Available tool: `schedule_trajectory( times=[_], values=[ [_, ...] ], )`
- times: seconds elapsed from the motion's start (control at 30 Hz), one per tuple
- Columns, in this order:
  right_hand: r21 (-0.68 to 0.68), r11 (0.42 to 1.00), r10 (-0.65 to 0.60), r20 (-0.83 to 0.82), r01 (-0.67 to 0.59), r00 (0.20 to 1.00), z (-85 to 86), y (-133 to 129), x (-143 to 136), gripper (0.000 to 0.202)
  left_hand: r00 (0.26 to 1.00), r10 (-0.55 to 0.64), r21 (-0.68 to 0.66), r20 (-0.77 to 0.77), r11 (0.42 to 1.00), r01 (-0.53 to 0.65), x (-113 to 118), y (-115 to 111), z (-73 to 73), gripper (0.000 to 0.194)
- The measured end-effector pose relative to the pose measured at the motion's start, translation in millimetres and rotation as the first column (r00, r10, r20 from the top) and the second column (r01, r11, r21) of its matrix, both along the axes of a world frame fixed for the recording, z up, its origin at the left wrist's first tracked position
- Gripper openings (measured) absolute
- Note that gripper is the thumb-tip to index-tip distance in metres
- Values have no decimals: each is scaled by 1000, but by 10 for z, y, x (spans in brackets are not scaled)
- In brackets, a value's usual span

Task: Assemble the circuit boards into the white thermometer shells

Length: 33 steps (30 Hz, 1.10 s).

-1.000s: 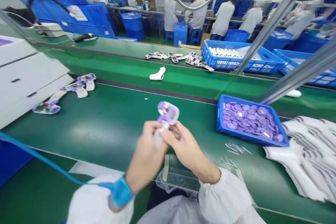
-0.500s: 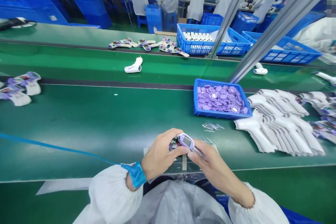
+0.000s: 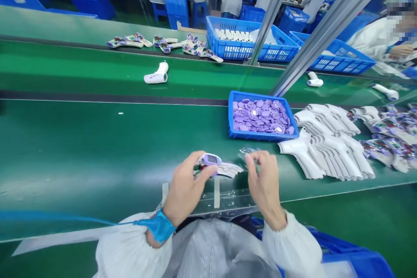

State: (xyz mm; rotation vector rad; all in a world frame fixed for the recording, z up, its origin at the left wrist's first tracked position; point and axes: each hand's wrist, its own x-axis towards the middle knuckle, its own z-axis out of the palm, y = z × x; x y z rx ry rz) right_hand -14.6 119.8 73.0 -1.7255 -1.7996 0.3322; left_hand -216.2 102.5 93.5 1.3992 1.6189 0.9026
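My left hand (image 3: 187, 184) is closed around an open thermometer half (image 3: 230, 170), a white gun-shaped shell with bare electronics and a small grey screen (image 3: 212, 159) in a purple frame. Its handle points right, toward my other hand. My right hand (image 3: 264, 178) is at a small pile of clear plastic film pieces (image 3: 246, 151), thumb and forefinger drawn together at the pile's right side. Whether a piece is between those fingertips cannot be made out. A blue strap (image 3: 161, 226) with a cord circles my left wrist.
A blue tray (image 3: 263, 135) of purple oval covers stands beyond my right hand. Stacked white shells (image 3: 340, 152) and open thermometer halves (image 3: 391, 139) lie to the right. Behind runs a green belt (image 3: 107, 69) carrying white thermometers (image 3: 157, 74). A slanted metal post (image 3: 309, 47) rises there; co-workers sit beyond.
My right hand has let go of the thermometer half and moved right to the film pieces. My left hand still holds the half, its handle now uncovered. The view has shifted slightly.
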Motion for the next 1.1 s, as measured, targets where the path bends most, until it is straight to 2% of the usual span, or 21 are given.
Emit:
schedule_trajectory(
  times=[0.07, 0.13, 0.23, 0.3, 0.37, 0.43, 0.53, 0.63, 0.7, 0.73, 0.8, 0.87, 0.97, 1.1],
  values=[
    [26, 993, -114, 183, 111, 977, -143, 142, 221, 28, 979, 144, -115, 144, 985, -128, -110, 25, 13, 33],
    [54, 985, -174, 310, 165, 935, -201, 222, 503, 32, 916, 271, -256, 297, 946, -197, -236, 43, 42, 41],
    [168, 938, -346, 462, 303, 816, -141, 257, 961, 38, 829, 369, -431, 421, 885, -176, -402, 57, 90, 48],
    [194, 905, -415, 596, 378, 688, -93, 279, 1228, 41, 808, 358, -483, 468, 869, -106, -452, 66, 100, 50],
    [139, 901, -381, 705, 411, 598, -87, 317, 1434, 42, 814, 313, -476, 490, 878, -52, -429, 78, 85, 51],
    [63, 904, -322, 753, 424, 574, -103, 346, 1571, 41, 835, 243, -426, 494, 905, -11, -344, 85, 54, 49],
    [3, 900, -293, 744, 435, 600, -61, 303, 1649, 41, 832, 128, -357, 540, 930, 89, -190, 85, -4, 43],
    [100, 918, -344, 682, 384, 645, 115, 140, 1532, 50, 785, 72, -331, 615, 927, 174, -108, 83, -58, 43],
    [211, 948, -318, 633, 238, 705, 267, -11, 1292, 53, 764, 59, -322, 643, 925, 199, -88, 71, -81, 45],
    [217, 967, -241, 631, 130, 738, 336, -87, 1119, 51, 752, 60, -325, 656, 922, 209, -81, 60, -88, 45],
    [226, 970, -76, 637, -91, 767, 433, -209, 702, 40, 733, 72, -330, 677, 919, 214, -64, 37, -95, 47],
    [185, 947, 99, 613, -264, 784, 462, -263, 282, 23, 737, 87, -331, 671, 924, 192, -48, 17, -98, 48],
    [113, 922, 242, 576, -370, 781, 418, -249, -157, 14, 769, 61, -324, 636, 926, 194, -44, 3, -106, 50],
    [60, 919, 303, 527, -391, 794, 343, -191, -290, 16, 826, -82, -232, 557, 940, 250, -94, -7, -133, 46]
  ],
)
